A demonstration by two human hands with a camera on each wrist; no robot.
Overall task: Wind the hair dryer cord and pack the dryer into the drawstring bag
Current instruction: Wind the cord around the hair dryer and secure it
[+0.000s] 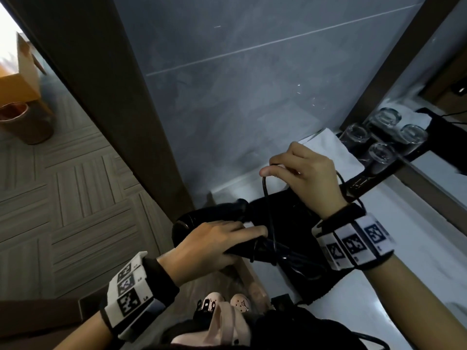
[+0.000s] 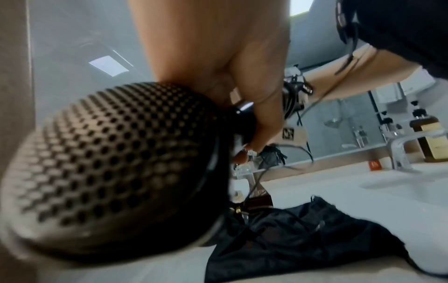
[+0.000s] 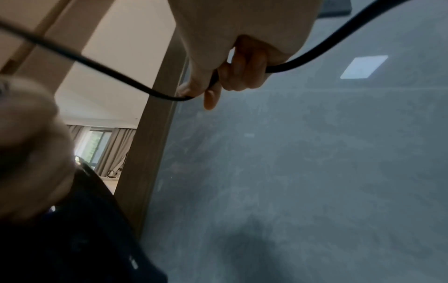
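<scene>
left hand [image 1: 214, 239] grips the hair dryer [image 1: 202, 218] over the bag [image 1: 290, 223]; right hand [image 1: 305, 178] pinches the cord [image 1: 267, 203].

The head camera is looking steeply down from above at both hands over the white counter [image 1: 417, 248], with the grey tiled wall [image 1: 252, 84] lying far. The left wrist camera is sitting low and very near the hair dryer [image 2: 109, 162], facing right along the counter, while the right wrist camera is facing up and left at the wall. All three are sharing the cord [image 3: 109, 74].
</scene>
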